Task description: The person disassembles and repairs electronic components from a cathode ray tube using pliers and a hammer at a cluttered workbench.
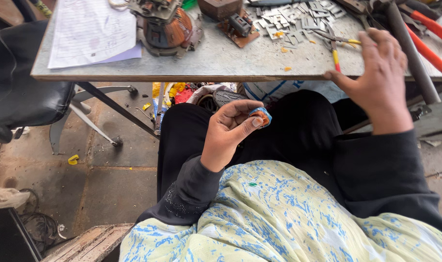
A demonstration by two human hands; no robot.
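Head view: left hand [228, 133] pinches a small blue-and-copper wound coil [260, 116] between thumb and fingertips, held over the lap, below the worktop [216, 60] edge. Right hand [383, 77] is spread, fingers over the worktop's front edge beside the yellow-handled pliers [333, 46]; it grips nothing. Coil looks wound; loose metal laminations [298, 19] lie unassembled. Worktop crowded with a motor [165, 24] and papers [90, 31]; free room only at the lap.

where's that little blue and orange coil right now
In the head view, the blue and orange coil sits pinched in the left hand over the lap, below the table edge, left of the right hand.
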